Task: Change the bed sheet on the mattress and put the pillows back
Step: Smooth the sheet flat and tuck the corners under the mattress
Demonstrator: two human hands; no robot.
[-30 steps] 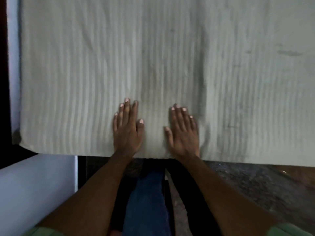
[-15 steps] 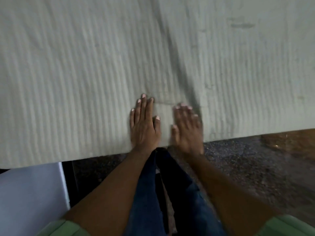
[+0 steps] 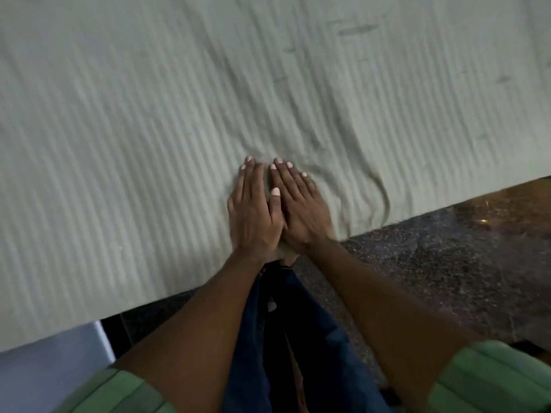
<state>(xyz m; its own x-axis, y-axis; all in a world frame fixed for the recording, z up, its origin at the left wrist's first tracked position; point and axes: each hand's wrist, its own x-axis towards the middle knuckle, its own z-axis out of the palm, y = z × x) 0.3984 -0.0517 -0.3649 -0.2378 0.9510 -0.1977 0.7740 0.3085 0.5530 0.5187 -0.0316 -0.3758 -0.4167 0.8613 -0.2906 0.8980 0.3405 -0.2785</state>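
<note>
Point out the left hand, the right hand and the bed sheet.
left hand (image 3: 253, 213), head view, back of hand.
right hand (image 3: 301, 204), head view, back of hand.
bed sheet (image 3: 125, 150), head view, ribbed flat area.

The scene is dim and flat, with a soft grey cast over the pale ribbed bed sheet and no hard shadows, only faint shading in its wrinkles. The whole picture is soft, and the two bare hands are smeared by motion blur. A few warm glints show on the dark speckled stone floor at right, and the wide lens tilts the sheet's edge.
</note>
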